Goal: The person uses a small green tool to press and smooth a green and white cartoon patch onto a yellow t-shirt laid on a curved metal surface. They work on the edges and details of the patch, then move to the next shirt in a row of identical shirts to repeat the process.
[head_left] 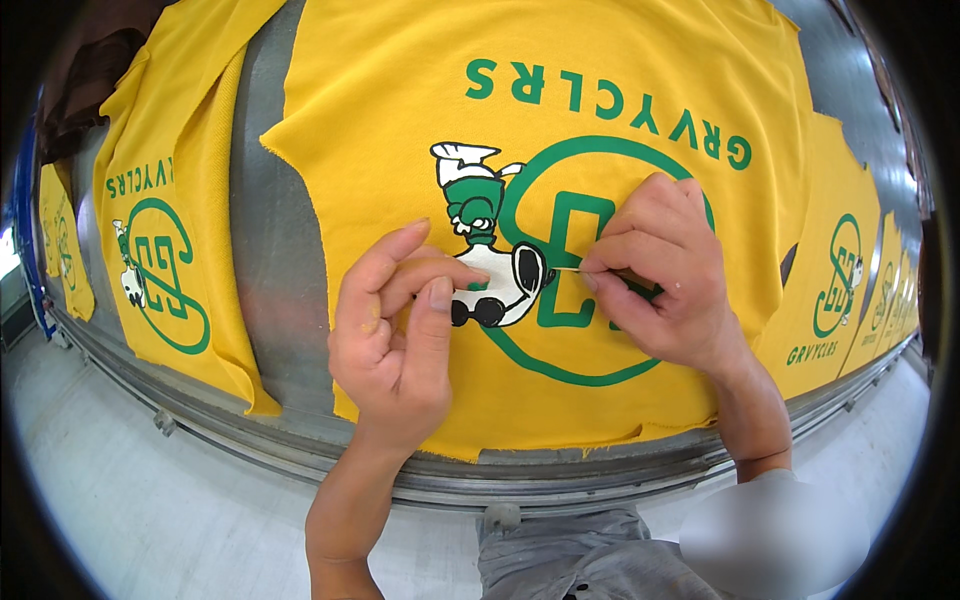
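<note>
Grey trousers (570, 548) are showing nearest. Beyond them the left hand (395, 325) is hanging over the print (527, 268), loosely half-curled with nothing visibly held; the right hand (665, 280) is pinching a thin pin (567, 269) between thumb and forefinger. The pin is lying crosswise, its long axis running left to right, its tip pointing left at the print's black edge, above the middle of the yellow cloth (390, 120). The person is seemingly working a small spot there; the next move is probably calling for light, steady fingertip control. Farther off, green letters (606, 96) are running upside down.
</note>
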The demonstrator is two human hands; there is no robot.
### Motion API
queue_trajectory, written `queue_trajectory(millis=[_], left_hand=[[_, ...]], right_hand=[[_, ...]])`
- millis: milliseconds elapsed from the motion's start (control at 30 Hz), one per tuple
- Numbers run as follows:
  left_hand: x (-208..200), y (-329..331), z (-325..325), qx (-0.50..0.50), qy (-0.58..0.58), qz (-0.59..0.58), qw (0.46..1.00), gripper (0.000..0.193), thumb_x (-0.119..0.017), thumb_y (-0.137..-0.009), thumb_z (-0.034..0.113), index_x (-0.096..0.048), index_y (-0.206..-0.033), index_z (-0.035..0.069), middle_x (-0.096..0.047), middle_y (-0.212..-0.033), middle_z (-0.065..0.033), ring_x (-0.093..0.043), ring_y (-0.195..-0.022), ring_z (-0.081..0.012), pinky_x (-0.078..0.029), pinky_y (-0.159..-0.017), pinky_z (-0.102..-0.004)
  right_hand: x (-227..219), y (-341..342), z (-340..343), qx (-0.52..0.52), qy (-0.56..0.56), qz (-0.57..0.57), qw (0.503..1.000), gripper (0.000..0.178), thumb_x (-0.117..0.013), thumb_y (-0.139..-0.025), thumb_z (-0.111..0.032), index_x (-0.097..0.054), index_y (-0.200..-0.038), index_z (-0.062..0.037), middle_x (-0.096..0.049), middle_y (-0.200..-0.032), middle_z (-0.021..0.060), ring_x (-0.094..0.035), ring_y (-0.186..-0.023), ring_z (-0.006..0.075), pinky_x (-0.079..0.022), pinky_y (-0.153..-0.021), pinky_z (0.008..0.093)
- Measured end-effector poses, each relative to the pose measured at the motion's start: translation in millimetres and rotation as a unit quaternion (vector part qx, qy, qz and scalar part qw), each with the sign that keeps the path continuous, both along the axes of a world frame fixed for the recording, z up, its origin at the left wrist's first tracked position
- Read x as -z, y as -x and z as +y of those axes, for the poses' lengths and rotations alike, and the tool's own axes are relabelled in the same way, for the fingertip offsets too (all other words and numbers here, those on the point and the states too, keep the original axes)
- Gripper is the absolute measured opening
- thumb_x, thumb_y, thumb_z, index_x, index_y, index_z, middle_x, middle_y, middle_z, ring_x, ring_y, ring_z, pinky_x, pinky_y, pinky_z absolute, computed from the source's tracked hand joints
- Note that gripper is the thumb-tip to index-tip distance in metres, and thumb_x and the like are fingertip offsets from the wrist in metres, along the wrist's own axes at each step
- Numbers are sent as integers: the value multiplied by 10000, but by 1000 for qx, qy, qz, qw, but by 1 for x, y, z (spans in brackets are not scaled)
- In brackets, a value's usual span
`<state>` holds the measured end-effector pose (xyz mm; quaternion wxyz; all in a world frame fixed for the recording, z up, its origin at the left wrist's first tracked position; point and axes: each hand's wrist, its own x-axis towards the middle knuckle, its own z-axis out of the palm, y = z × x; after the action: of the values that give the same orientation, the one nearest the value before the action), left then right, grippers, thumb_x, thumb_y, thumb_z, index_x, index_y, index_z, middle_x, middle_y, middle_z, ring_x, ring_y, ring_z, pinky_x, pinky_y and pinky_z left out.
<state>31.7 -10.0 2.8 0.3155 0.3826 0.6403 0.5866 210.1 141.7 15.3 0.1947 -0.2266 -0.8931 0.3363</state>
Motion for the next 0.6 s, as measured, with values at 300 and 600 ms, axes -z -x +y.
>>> queue_trajectory(millis=[300, 600], left_hand=[[3, -9, 0, 23, 14, 0, 1000, 355, -486, -969, -45, -440, -1319, -82, -700, -955, -142, -630, -931, -149, -471, -881, -263], [6, -9, 1, 8, 4, 4, 1000, 334, -550, -944, -54, -488, -1273, -53, -717, -901, -128, -636, -811, -109, -497, -734, -224]], right_hand=[[5, 12, -42, 75, 47, 88, 992, 202, -741, -638, 25, -649, -770, -98, -583, -715, 12, -507, -670, 194, -305, -642, 339], [6, 15, -43, 64, 24, 64, 996, 189, -773, -651, -5, -670, -773, -107, -599, -726, -7, -514, -690, 180, -302, -661, 341]])
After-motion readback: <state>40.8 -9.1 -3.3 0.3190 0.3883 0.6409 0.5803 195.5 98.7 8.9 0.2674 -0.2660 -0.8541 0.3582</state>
